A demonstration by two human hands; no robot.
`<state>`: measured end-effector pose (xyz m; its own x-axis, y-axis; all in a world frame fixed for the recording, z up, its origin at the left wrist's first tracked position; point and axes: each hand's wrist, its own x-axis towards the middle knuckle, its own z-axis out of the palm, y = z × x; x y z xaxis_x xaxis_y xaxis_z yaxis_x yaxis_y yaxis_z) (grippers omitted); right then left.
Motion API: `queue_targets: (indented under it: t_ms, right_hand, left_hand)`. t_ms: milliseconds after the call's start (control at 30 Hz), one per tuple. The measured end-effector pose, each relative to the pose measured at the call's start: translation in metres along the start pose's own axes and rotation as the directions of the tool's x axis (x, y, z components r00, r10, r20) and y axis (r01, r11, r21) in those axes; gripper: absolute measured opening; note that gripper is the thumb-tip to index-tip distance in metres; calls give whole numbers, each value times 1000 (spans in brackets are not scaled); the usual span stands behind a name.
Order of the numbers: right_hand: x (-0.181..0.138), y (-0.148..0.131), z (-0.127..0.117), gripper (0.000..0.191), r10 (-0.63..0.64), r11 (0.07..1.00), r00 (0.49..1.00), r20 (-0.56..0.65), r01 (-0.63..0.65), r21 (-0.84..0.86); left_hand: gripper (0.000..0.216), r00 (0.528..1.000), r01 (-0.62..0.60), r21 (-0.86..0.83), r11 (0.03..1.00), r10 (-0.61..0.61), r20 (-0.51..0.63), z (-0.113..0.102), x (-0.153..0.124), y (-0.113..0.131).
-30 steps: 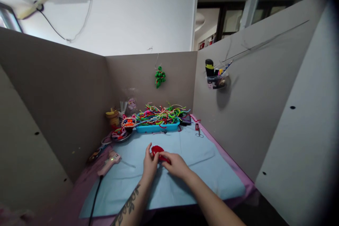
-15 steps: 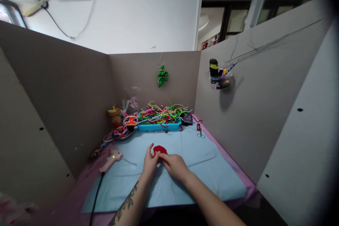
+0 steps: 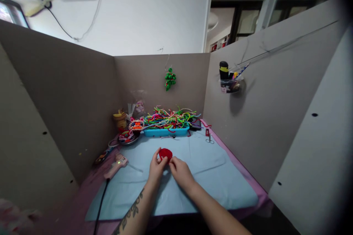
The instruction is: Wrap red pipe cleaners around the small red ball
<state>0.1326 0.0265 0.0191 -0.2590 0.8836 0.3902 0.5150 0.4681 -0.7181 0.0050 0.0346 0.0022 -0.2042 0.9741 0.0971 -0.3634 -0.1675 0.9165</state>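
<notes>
A small red round disc [image 3: 165, 154], fuzzy-looking like coiled chenille stems, is held above the blue cloth at the middle of the table. My left hand [image 3: 157, 165] grips it from the left, thumb across its front face and fingers behind. At the disc's lower right edge, my right hand [image 3: 180, 172] is closed in a pinch. Its fingertips touch or nearly touch the edge, and what lies between them is too small to make out. To the left, a pink glue gun [image 3: 117, 167] with a small green light lies on the cloth, its black cord running toward me.
A blue tray [image 3: 168, 131] heaped with colourful chenille stems [image 3: 172, 117] stands at the back. Scissors [image 3: 210, 139] lie at right. A metal bowl [image 3: 129, 140] of craft pieces sits at left. Grey partitions [image 3: 160, 99] surround the table; a green ornament [image 3: 170, 79] hangs behind.
My right hand has drawn back slightly from the disc's front to its right edge, its fingers more curled. More of the red disc's face shows. The left hand keeps its grip.
</notes>
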Motion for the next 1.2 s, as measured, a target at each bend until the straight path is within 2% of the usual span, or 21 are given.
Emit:
queue_targets:
  t_ms: [67, 133, 200, 233, 300, 400, 467, 533, 600, 667, 767, 867, 967, 1033, 1100, 1200]
  right_hand:
    - [2, 8, 3, 12, 155, 971, 988, 17, -155, 182]
    - [5, 15, 5, 10, 318, 874, 943, 102, -333, 354]
    - [8, 21, 6, 12, 400, 781, 895, 199, -446, 437]
    - [9, 23, 6, 14, 404, 763, 885, 233, -466, 448]
    - [9, 25, 4, 17, 354, 778, 897, 264, -439, 449]
    - [7, 23, 1, 26, 252, 820, 937, 243, -340, 460]
    - [3, 18, -2, 27, 188, 859, 967, 170, -246, 449]
    - [-1, 11, -5, 15, 78, 924, 996, 39, -87, 372]
    - [-5, 4, -6, 16, -52, 968, 997, -59, 65, 242]
    - [-6, 0, -5, 16, -111, 982, 989, -97, 124, 142]
    - [-3, 2, -2, 10, -35, 989, 988, -153, 57, 140]
    - [5, 10, 3, 8, 135, 951, 975, -177, -77, 301]
    - [12, 19, 3, 8, 330, 827, 943, -38, -269, 494]
    - [14, 22, 1, 12, 379, 756, 920, 101, -371, 539]
    - [15, 23, -2, 16, 355, 753, 912, 205, -409, 516]
    - [14, 22, -8, 21, 243, 831, 928, 281, -348, 433]
  left_hand:
    - [84, 1000, -21, 18, 1000, 21, 9, 2, -2, 2]
    - [84, 998, -47, 32, 998, 46, 40, 4, -3, 4]
    - [85, 996, -69, 37, 997, 66, 68, 5, -4, 5]
    - [85, 995, -74, 36, 997, 71, 76, 5, -5, 6]
    - [84, 994, -78, 35, 996, 75, 85, 4, -5, 6]
    - [84, 994, -84, 43, 996, 80, 80, 3, -4, 4]
    - [85, 994, -88, 45, 995, 84, 69, 3, -3, 2]
    - [88, 995, -81, 39, 996, 79, 68, 3, -2, 0]
    - [90, 995, -59, 29, 998, 56, 81, 3, -2, 0]
    - [93, 995, -35, 21, 999, 33, 93, 3, -2, 1]
    - [93, 995, -38, 14, 999, 37, 92, 4, -3, 3]
    - [90, 996, -65, 10, 998, 64, 63, 4, -3, 6]
    - [91, 996, -68, -11, 998, 69, 51, 4, -3, 9]
    - [93, 996, -62, -33, 997, 64, 55, 3, -3, 11]
    - [95, 996, -53, -46, 998, 56, 66, 3, -4, 12]
    - [98, 996, -30, -42, 999, 33, 82, 4, -5, 15]
